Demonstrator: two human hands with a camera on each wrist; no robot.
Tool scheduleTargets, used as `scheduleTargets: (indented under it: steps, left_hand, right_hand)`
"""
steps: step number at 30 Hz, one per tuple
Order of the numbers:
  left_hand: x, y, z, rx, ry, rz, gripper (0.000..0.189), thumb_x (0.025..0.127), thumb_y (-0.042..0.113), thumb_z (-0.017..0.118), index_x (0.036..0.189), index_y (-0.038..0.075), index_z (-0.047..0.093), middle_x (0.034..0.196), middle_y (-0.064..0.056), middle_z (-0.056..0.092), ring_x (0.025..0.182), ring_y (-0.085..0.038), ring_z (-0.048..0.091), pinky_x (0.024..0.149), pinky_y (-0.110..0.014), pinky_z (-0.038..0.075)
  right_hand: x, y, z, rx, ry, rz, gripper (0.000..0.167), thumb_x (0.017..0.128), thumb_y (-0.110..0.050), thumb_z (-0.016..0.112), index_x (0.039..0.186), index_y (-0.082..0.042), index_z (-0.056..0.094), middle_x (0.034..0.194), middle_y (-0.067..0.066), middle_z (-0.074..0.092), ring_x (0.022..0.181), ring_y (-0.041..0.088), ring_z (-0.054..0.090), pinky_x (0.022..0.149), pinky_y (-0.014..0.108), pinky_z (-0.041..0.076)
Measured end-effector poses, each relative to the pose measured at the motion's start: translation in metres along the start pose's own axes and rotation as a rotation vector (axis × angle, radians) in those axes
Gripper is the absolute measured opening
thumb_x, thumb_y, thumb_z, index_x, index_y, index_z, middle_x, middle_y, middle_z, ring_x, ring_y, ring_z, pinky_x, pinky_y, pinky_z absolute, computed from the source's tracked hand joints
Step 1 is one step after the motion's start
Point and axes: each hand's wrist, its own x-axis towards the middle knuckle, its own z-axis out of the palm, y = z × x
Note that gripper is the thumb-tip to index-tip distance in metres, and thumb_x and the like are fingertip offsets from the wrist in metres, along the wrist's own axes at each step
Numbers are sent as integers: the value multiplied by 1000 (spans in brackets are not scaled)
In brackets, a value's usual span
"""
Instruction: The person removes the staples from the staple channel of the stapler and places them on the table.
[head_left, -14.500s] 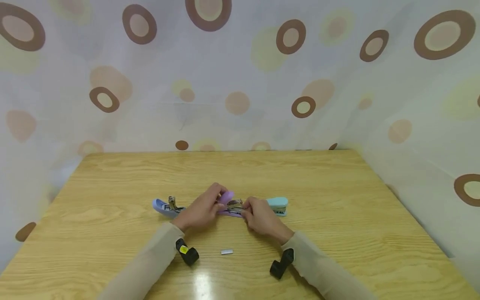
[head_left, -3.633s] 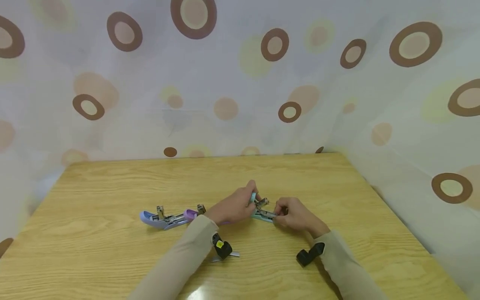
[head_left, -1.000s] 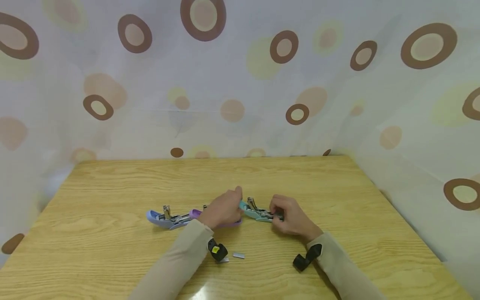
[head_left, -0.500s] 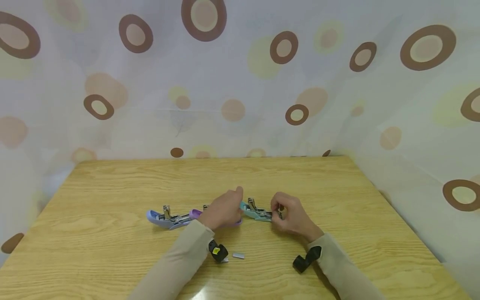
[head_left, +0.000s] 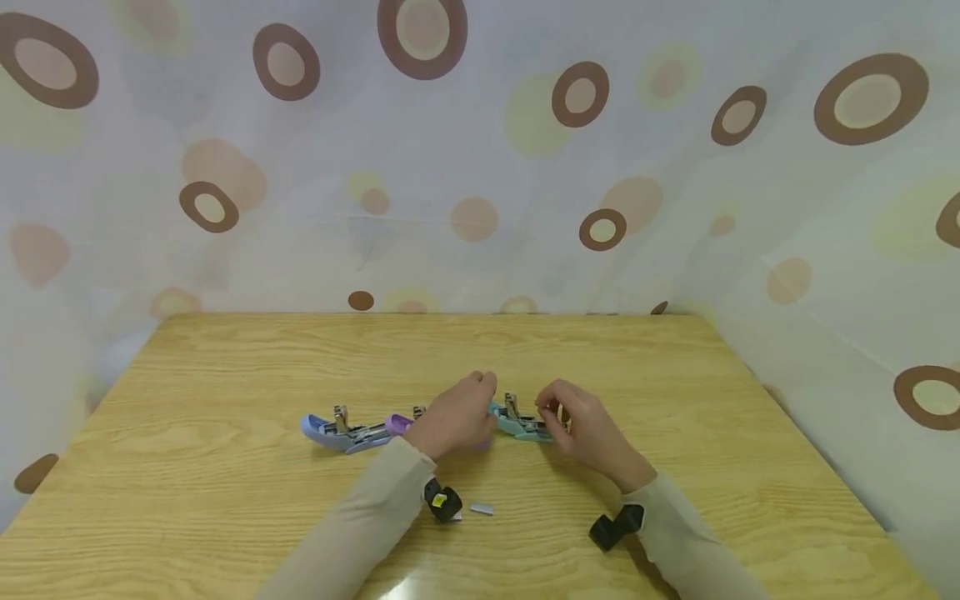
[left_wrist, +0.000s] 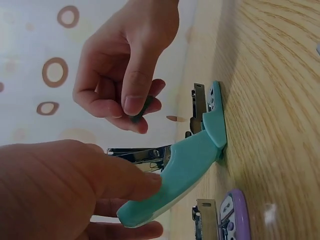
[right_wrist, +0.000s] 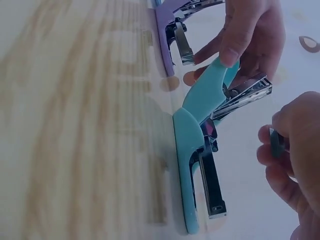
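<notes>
My left hand (head_left: 456, 417) grips the raised top cover of a teal stapler (left_wrist: 186, 165), thumb on one side and fingers on the other. That stapler lies opened wide on the table, its metal staple track (right_wrist: 212, 185) bared and a metal arm (right_wrist: 245, 97) swung up. Just off the stapler's front end, my right hand (head_left: 592, 435) pinches a short dark-looking staple strip (right_wrist: 276, 143) between thumb and fingers. The strip is apart from the track in both wrist views. A purple stapler (head_left: 396, 423), also opened, lies partly hidden behind my left hand.
An opened blue stapler (head_left: 322, 433) lies at the left end of the row. Two small silver staple strips rest nearer me: one (head_left: 482, 508) shows whole, the other (head_left: 457, 517) is mostly behind the left wrist camera. A patterned cloth (head_left: 480, 167) hangs behind the wooden table (head_left: 675, 358).
Earlier both hands were at the purple stapler and the teal one was folded; it now stands opened. Over the last second my right hand has lifted off the teal stapler's front end.
</notes>
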Motion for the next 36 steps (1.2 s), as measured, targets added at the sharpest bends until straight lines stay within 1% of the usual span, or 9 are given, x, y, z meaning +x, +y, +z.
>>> scheduleTargets:
  steps: [3,6,9,14,19,25,29,33,36]
  left_hand:
    - [-1,0,-2,-2,6,-8,38,92,15,62,123,-2,49,113,-16,53,92,-22,55,78,-33,51]
    - [-2,1,-6,-21,14,-28,56,94,22,61,138,-3,37,130,-21,47,110,-28,55,87,-36,51]
    - [-4,1,-11,-48,50,-21,64,96,27,59,143,-3,28,139,-23,40,118,-31,52,91,-38,50]
    - [-11,0,-14,-89,100,56,57,97,25,56,142,0,31,139,-19,41,109,-24,56,89,-36,51]
    - [-22,-2,-14,-87,128,149,52,99,24,54,141,3,33,138,-14,44,105,-20,57,89,-33,50]
    - [-43,-5,-22,-95,183,184,59,101,28,48,149,6,21,138,-9,44,91,-16,55,83,-33,49]
    - [-52,-8,-25,-66,215,238,55,101,27,50,145,5,26,134,-8,47,91,-14,53,83,-31,48]
    - [-59,-11,-23,-15,234,286,48,100,25,52,140,6,33,128,-8,51,78,-10,48,76,-27,48]
    - [-66,-16,-22,9,251,299,46,99,25,54,137,7,38,126,-8,52,79,-8,48,76,-26,48]
  right_hand:
    - [3,-2,1,3,2,5,26,77,14,68,96,-1,58,84,4,60,67,9,55,56,20,47]
    - [5,-6,0,-37,5,13,28,76,12,71,97,-2,59,87,5,62,69,10,56,57,23,48]
    - [5,-10,-4,-71,18,25,29,74,11,73,97,-3,61,88,4,63,70,10,56,57,25,49]
    - [0,-18,-9,-11,11,61,27,74,12,74,94,-4,64,85,1,65,67,6,56,57,23,49]
    - [-3,-28,-10,98,-78,96,17,81,6,71,92,-5,67,84,-1,67,67,3,55,56,22,49]
    - [-4,-43,-8,115,-212,170,14,84,-2,71,93,-12,68,86,-5,67,73,1,57,58,22,48]
    - [-12,-52,-5,158,-266,208,11,85,-6,71,92,-14,69,85,-6,67,73,-1,56,60,20,48]
    - [-19,-61,2,222,-326,231,9,87,-7,69,92,-15,68,84,-7,66,71,-3,54,59,18,47]
    - [-20,-67,6,212,-369,228,8,88,-9,68,92,-16,67,83,-8,66,72,-4,53,61,17,48]
